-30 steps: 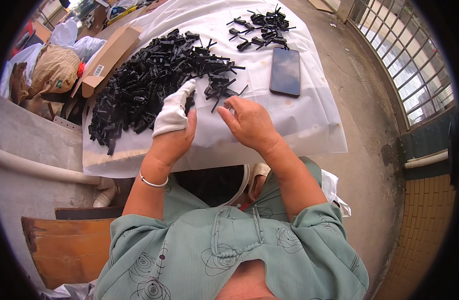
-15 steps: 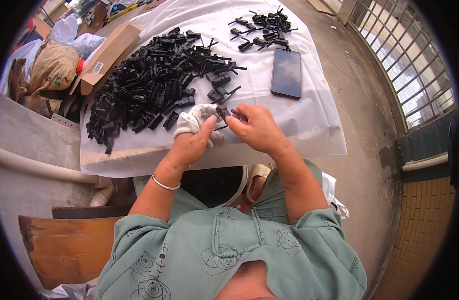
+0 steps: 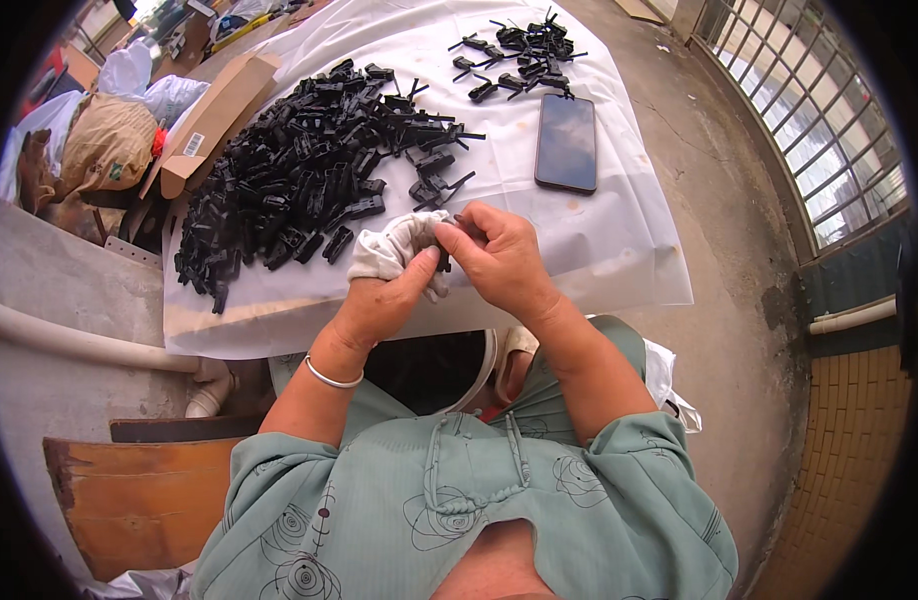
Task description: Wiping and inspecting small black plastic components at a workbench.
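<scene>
My left hand (image 3: 384,300) has a white fabric covering (image 3: 387,250) over its fingers, while the thumb is bare. It is closed around a small black plastic part (image 3: 444,262), which shows only in a narrow piece beside the thumb. Close against it on the right, my right hand (image 3: 501,258) has its thumb and fingers pinched at the top of that part. Its fingertips hide most of what they grip. Just beyond my hands lies a large heap of similar black plastic parts (image 3: 289,185), some with thin arms sticking out.
A white sheet (image 3: 599,255) covers the table. At the far right lie a smaller group of black parts (image 3: 529,55) and a dark phone (image 3: 566,145). An open cardboard box (image 3: 219,115) and bags (image 3: 109,140) are at the left. A barred window (image 3: 809,110) stands at right.
The black part has turned and sunk lower between my hands, so less of it shows. My right fingertips have come in closer to my left hand.
</scene>
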{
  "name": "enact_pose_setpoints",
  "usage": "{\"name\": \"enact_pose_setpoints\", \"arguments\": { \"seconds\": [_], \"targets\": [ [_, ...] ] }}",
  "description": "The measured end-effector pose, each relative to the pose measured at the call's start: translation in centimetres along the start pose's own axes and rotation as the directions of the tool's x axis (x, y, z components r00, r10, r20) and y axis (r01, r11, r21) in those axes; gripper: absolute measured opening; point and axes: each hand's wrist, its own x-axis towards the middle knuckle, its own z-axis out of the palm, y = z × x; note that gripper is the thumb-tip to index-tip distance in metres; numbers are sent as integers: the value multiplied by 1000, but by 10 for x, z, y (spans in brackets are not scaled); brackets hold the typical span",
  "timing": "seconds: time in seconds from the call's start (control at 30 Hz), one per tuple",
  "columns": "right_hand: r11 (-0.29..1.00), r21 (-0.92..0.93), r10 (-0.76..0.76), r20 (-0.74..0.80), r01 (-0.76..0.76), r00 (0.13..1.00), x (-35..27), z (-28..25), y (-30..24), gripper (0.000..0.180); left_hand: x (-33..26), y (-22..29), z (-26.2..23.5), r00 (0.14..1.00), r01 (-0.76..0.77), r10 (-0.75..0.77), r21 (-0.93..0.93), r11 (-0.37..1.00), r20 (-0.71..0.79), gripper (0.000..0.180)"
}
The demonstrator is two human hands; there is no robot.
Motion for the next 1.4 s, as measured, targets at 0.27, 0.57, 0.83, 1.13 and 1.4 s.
{"name": "enact_pose_setpoints", "arguments": {
  "seconds": [0.27, 0.57, 0.83, 1.13, 1.4],
  "targets": [
    [987, 150, -79, 158, 55, 984, -1, -2, -1, 28, -5, 6, 1, 989, 17, 13, 201, 980, -150, 26],
    [987, 94, 107, 199, -128, 974, -7, 14, 5, 24, -8, -10, 3, 923, -223, 366, 615, 756, -116, 28],
    [983, -126, 164, 296, -132, 941, 3, -7, -3, 17, -2, 0, -14, 974, -98, 100, 21, 995, -201, 26],
    [953, 46, -302, 118, 299, 946, 3, -3, 5, 13, -5, 10, -10, 996, 61, -58, 46, 997, -74, 33],
    [991, 132, -33, 154, 12, 988, 1, -1, -2, 14, -6, 12, -7, 999, -37, 35, 120, 992, 20, 24]
  ]
}}
